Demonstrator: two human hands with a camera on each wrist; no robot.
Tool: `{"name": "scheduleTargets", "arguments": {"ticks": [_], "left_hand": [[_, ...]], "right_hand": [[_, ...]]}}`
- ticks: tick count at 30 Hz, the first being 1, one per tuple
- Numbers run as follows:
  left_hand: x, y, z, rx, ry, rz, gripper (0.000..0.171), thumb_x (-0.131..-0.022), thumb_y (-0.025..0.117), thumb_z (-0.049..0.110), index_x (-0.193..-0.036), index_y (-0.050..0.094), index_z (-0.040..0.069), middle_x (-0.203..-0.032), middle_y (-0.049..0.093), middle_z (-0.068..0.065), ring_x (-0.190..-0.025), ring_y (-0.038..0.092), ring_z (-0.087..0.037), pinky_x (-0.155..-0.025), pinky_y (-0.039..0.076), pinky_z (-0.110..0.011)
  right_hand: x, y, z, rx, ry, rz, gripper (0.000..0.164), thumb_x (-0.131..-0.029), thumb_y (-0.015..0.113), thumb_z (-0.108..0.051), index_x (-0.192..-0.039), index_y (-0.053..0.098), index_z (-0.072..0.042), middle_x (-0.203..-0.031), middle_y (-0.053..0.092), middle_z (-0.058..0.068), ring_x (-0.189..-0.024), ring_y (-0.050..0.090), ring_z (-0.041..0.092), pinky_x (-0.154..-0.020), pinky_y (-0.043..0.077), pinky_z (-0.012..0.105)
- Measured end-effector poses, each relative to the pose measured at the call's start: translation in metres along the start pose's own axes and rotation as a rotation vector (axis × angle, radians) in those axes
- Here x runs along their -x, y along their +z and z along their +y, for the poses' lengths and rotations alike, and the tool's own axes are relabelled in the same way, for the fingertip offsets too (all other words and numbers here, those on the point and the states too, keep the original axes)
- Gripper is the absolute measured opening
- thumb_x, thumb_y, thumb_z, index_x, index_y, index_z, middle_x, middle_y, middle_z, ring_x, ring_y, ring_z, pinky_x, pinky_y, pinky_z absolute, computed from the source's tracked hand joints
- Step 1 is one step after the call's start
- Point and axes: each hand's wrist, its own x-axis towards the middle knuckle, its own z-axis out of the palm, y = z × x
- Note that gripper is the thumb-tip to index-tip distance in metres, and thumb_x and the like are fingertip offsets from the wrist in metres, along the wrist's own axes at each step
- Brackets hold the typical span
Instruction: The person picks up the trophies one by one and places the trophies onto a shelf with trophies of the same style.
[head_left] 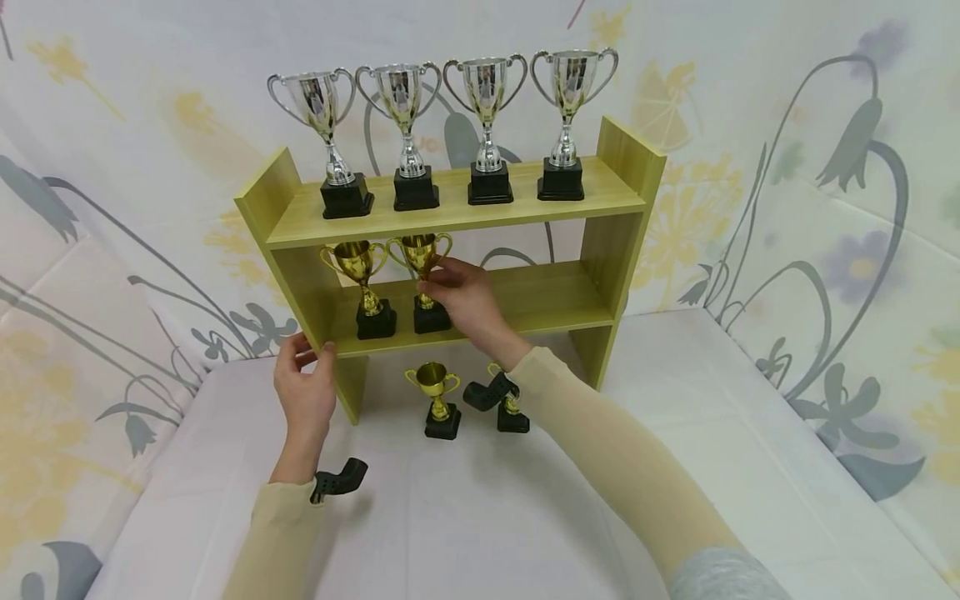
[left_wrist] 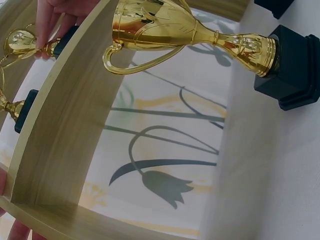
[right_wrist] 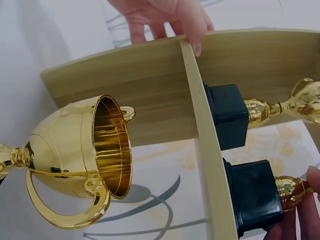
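Observation:
My right hand (head_left: 474,307) pinches the stem of a gold trophy (head_left: 420,254) on the lower board of a wooden shelf (head_left: 555,293). This trophy's black base (right_wrist: 256,192) is at that board, upright. Just to its left stands another gold trophy (head_left: 357,262) with two handles. My left hand (head_left: 306,396) grips the shelf's left side panel near the lower board, thumb in front and fingers round the outer side. On the white tabletop before the shelf stands a gold trophy (head_left: 433,379); a further gold trophy (head_left: 513,417) beside it is partly hidden by my right wrist's camera mount.
Several silver trophies (head_left: 489,92) with black bases stand in a row on the shelf's top board (head_left: 457,223). A cloth (head_left: 787,208) printed with flowers hangs behind and at the sides. White cloth (head_left: 465,517) covers the table.

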Motion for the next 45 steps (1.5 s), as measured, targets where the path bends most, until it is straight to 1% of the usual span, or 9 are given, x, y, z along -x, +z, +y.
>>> {"name": "scheduleTargets", "arguments": {"ticks": [7,13,16,20,26,30,33,37,45], "left_hand": [[0.001,0.000,0.001,-0.008,-0.014,0.001,0.031,-0.098,0.059,0.019,-0.124,0.059,0.002,-0.112,0.057,-0.006,-0.098,0.052,-0.012,-0.077,0.049,-0.020],[0.002,-0.002,0.000,-0.023,-0.016,0.010,0.032,-0.098,0.059,0.020,-0.125,0.060,0.004,-0.111,0.056,-0.003,-0.099,0.052,-0.012,-0.076,0.049,-0.019],[0.002,-0.004,0.001,-0.034,-0.017,0.011,0.032,-0.098,0.059,0.021,-0.126,0.059,0.004,-0.112,0.056,-0.004,-0.099,0.052,-0.012,-0.076,0.048,-0.018],[0.002,-0.005,0.002,-0.038,-0.010,0.012,0.032,-0.098,0.059,0.020,-0.125,0.059,0.003,-0.111,0.056,-0.004,-0.099,0.052,-0.012,-0.076,0.048,-0.017],[0.000,-0.005,0.003,-0.028,-0.010,0.019,0.032,-0.098,0.059,0.020,-0.124,0.059,0.002,-0.108,0.055,0.001,-0.098,0.052,-0.011,-0.075,0.048,-0.017],[0.000,-0.006,0.004,-0.017,-0.017,0.017,0.033,-0.098,0.059,0.021,-0.125,0.059,0.002,-0.108,0.055,0.002,-0.098,0.052,-0.011,-0.076,0.049,-0.017],[0.000,-0.006,0.005,-0.015,-0.018,0.014,0.033,-0.098,0.059,0.021,-0.126,0.059,0.003,-0.108,0.055,0.001,-0.098,0.052,-0.010,-0.076,0.049,-0.016],[0.000,-0.005,0.005,-0.017,-0.017,0.013,0.034,-0.098,0.059,0.021,-0.126,0.059,0.003,-0.109,0.055,0.002,-0.098,0.052,-0.010,-0.077,0.049,-0.015],[0.002,-0.002,0.003,-0.008,-0.029,0.009,0.032,-0.098,0.059,0.020,-0.125,0.059,0.002,-0.108,0.055,0.001,-0.097,0.051,-0.011,-0.076,0.048,-0.016]], "right_hand": [[0.003,0.000,0.002,0.092,0.012,0.011,0.047,-0.093,0.071,-0.018,-0.138,0.059,-0.006,-0.114,0.070,0.011,-0.108,0.065,0.022,-0.092,0.051,0.037],[0.006,0.004,0.005,0.102,-0.028,0.016,0.046,-0.093,0.071,-0.017,-0.137,0.060,-0.005,-0.114,0.070,0.011,-0.106,0.066,0.022,-0.088,0.053,0.034],[0.006,0.005,0.005,0.111,-0.051,0.017,0.044,-0.093,0.071,-0.016,-0.135,0.061,-0.004,-0.114,0.071,0.012,-0.106,0.066,0.022,-0.087,0.054,0.032],[0.007,0.008,0.006,0.118,-0.087,0.043,0.041,-0.093,0.071,-0.015,-0.131,0.064,-0.004,-0.110,0.072,0.011,-0.102,0.068,0.020,-0.083,0.055,0.030],[0.011,0.013,0.007,0.095,-0.139,0.091,0.038,-0.091,0.072,-0.010,-0.128,0.066,-0.002,-0.110,0.072,0.014,-0.103,0.068,0.023,-0.079,0.056,0.028],[0.013,0.014,0.005,0.088,-0.123,0.109,0.038,-0.091,0.072,-0.009,-0.128,0.066,-0.002,-0.113,0.071,0.013,-0.105,0.067,0.023,-0.079,0.056,0.027],[0.014,0.013,0.005,0.085,-0.114,0.113,0.033,-0.090,0.073,-0.009,-0.122,0.069,-0.003,-0.112,0.072,0.012,-0.104,0.067,0.021,-0.079,0.056,0.027],[0.015,0.011,0.005,0.063,-0.124,0.117,0.024,-0.090,0.073,-0.007,-0.113,0.072,-0.002,-0.108,0.072,0.011,-0.102,0.067,0.021,-0.080,0.055,0.027],[0.021,0.005,0.011,0.014,-0.117,0.126,0.023,-0.090,0.072,-0.006,-0.113,0.073,-0.002,-0.111,0.071,0.009,-0.106,0.065,0.019,-0.085,0.054,0.028]]}}
